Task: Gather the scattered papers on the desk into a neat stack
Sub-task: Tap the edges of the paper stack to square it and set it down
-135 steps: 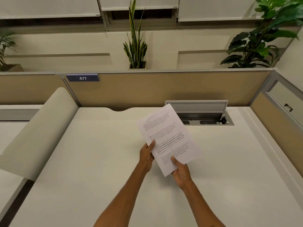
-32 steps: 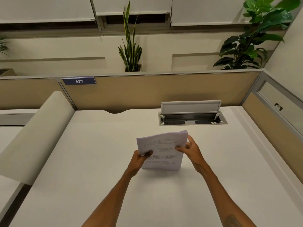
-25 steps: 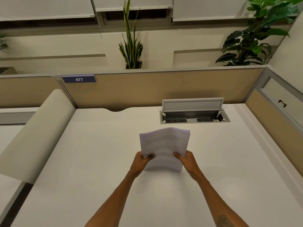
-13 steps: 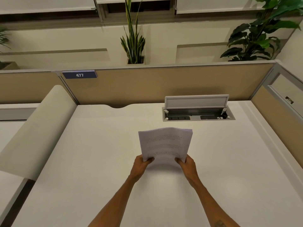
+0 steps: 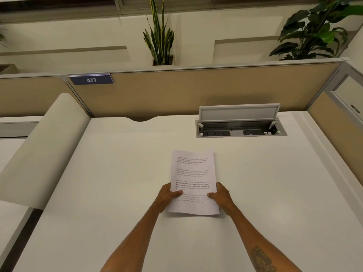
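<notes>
A stack of white printed papers lies flat on the white desk, near its middle, with edges lined up and text facing up. My left hand grips the stack's lower left edge, thumb on top of the page. My right hand grips the lower right edge the same way. The fingers under the sheets are hidden.
An open cable hatch with its lid raised sits in the desk beyond the papers. A tan partition with a "477" label closes the far side. A curved white divider stands at the left, another partition at the right.
The stack stood upright on its lower edge between my hands; now it lies flat on the desk, with both hands still on its near corners.
</notes>
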`<state>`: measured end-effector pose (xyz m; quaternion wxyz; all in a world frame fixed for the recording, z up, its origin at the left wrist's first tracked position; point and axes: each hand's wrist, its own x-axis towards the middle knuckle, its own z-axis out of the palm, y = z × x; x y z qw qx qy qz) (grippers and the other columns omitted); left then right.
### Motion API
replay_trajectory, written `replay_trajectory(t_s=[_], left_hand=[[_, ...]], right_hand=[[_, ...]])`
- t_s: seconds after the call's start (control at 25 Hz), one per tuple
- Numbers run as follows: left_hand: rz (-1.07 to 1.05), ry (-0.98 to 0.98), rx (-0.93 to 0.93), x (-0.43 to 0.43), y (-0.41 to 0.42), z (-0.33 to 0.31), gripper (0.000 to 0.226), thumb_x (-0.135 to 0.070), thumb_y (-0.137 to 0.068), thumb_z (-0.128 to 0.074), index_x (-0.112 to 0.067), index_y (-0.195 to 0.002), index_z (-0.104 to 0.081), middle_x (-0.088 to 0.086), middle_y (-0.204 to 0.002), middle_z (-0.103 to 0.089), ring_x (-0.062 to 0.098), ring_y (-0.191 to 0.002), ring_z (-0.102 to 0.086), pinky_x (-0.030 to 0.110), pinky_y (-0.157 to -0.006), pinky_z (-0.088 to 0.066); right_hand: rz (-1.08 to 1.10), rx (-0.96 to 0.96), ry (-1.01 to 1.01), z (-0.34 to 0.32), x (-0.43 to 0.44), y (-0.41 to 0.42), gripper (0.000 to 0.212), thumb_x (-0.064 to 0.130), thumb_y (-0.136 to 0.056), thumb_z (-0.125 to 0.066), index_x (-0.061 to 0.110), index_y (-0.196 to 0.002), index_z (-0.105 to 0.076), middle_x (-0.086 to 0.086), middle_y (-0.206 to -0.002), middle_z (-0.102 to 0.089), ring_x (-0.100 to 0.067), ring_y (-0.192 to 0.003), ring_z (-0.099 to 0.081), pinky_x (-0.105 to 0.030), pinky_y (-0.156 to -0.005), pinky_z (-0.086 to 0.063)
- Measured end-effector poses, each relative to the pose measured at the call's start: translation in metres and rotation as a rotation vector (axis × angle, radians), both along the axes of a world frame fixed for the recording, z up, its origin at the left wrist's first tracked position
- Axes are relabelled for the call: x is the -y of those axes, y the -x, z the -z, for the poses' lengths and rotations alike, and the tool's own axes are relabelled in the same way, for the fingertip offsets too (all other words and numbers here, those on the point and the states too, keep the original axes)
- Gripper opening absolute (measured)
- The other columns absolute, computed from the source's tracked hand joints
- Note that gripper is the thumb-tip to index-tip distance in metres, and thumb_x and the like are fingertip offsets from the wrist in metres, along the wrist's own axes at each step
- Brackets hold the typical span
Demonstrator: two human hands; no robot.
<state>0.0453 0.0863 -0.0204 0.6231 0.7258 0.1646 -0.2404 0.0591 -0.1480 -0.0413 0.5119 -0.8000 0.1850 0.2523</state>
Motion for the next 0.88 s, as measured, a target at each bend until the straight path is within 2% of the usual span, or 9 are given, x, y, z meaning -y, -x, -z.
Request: replay_trajectory(t_s=[0.08,0.16,0.28,0.36,0.44,0.6,0.76,0.88], left_hand=[[-0.02,-0.004,-0.006,0.002,0.004,0.0,0.046,-0.006,-0.091,-0.07,0.003,-0.135,-0.058,0.019,-0.135,-0.066,0.04,-0.121,-0.065,0.055,-0.108,-0.05],[-0.074,-0.033,-0.003,0.006,0.006,-0.002,0.044,-0.02,-0.095,-0.069,-0.002,-0.134,-0.058,0.014,-0.133,-0.067,0.035,-0.12,-0.066,0.052,-0.108,-0.051],[-0.146,-0.206,0.018,0.009,0.008,-0.003,0.039,-0.033,-0.106,-0.047,0.0,-0.124,-0.058,0.012,-0.124,-0.068,0.033,-0.115,-0.066,0.046,-0.103,-0.053],[-0.158,-0.297,0.059,0.007,0.008,0.002,0.038,-0.026,-0.108,-0.04,0.005,-0.114,-0.062,0.017,-0.117,-0.07,0.036,-0.111,-0.067,0.047,-0.099,-0.052],[-0.166,-0.338,0.065,0.004,0.007,0.006,0.035,-0.018,-0.106,-0.043,0.009,-0.107,-0.065,0.02,-0.113,-0.072,0.039,-0.109,-0.067,0.049,-0.097,-0.052],[-0.188,-0.346,0.064,-0.006,-0.001,0.003,0.032,-0.015,-0.105,-0.046,0.011,-0.104,-0.066,0.023,-0.111,-0.072,0.041,-0.108,-0.067,0.05,-0.097,-0.052],[-0.241,-0.288,0.069,-0.026,-0.023,-0.007,0.031,-0.013,-0.105,-0.045,0.009,-0.104,-0.066,0.022,-0.113,-0.072,0.04,-0.108,-0.066,0.037,-0.086,-0.049],[-0.239,-0.297,0.096,-0.044,-0.051,-0.02,0.027,-0.014,-0.105,-0.046,0.003,-0.092,-0.064,0.021,-0.11,-0.072,0.032,-0.096,-0.064,0.033,-0.08,-0.043]], right_hand=[[0.03,-0.018,-0.021,0.002,-0.002,-0.001,0.045,0.009,-0.092,-0.068,0.004,-0.133,-0.051,-0.013,-0.134,-0.062,-0.032,-0.118,-0.063,-0.04,-0.098,-0.054],[0.085,-0.011,-0.045,0.002,-0.004,-0.003,0.044,0.021,-0.095,-0.067,0.005,-0.133,-0.052,-0.011,-0.131,-0.063,-0.031,-0.115,-0.064,-0.041,-0.097,-0.055],[0.149,-0.007,0.031,0.003,-0.003,-0.007,0.032,0.023,-0.102,-0.05,0.006,-0.128,-0.059,-0.014,-0.127,-0.066,-0.033,-0.112,-0.065,-0.047,-0.097,-0.055],[0.162,0.015,0.073,0.006,-0.003,-0.008,0.032,0.012,-0.099,-0.045,0.007,-0.124,-0.064,-0.014,-0.125,-0.068,-0.033,-0.11,-0.065,-0.045,-0.094,-0.055],[0.179,0.039,0.099,0.006,-0.003,-0.009,0.035,0.004,-0.094,-0.047,0.008,-0.122,-0.068,-0.013,-0.123,-0.07,-0.033,-0.108,-0.066,-0.041,-0.09,-0.054],[0.2,0.075,0.077,0.002,-0.01,-0.015,0.035,0.002,-0.093,-0.05,0.008,-0.121,-0.07,-0.011,-0.121,-0.072,-0.032,-0.107,-0.067,-0.042,-0.091,-0.055],[0.208,0.082,-0.031,-0.013,-0.024,-0.04,0.034,0.003,-0.095,-0.052,0.01,-0.124,-0.068,-0.011,-0.118,-0.072,-0.032,-0.107,-0.068,-0.046,-0.091,-0.058],[0.202,0.066,-0.113,-0.027,-0.035,-0.069,0.031,0.004,-0.098,-0.053,0.011,-0.125,-0.066,-0.012,-0.119,-0.071,-0.033,-0.108,-0.068,-0.048,-0.093,-0.058]])
